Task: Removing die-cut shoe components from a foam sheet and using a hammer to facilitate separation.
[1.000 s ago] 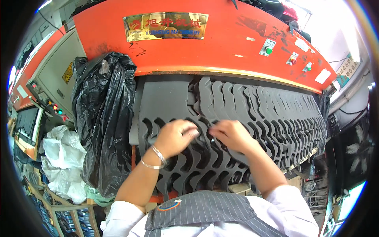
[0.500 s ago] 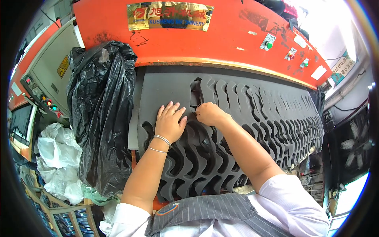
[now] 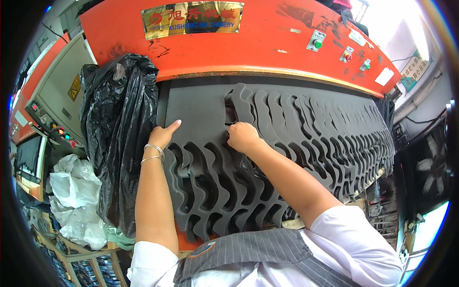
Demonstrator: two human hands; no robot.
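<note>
A wavy grey strip (image 3: 244,103) lies just beyond the right hand (image 3: 244,137), the nearer one, its long axis running toward an orange machine (image 3: 191,53); that hand is curled closed, any hold hidden; the left hand (image 3: 164,136) meets the left edge of the grey sheet (image 3: 197,107), thumb extended, grip impossible to tell.

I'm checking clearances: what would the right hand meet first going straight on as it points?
Probably the plain left part of the dark grey sheet; depth is unclear, so the right hand might skim over it.
</note>
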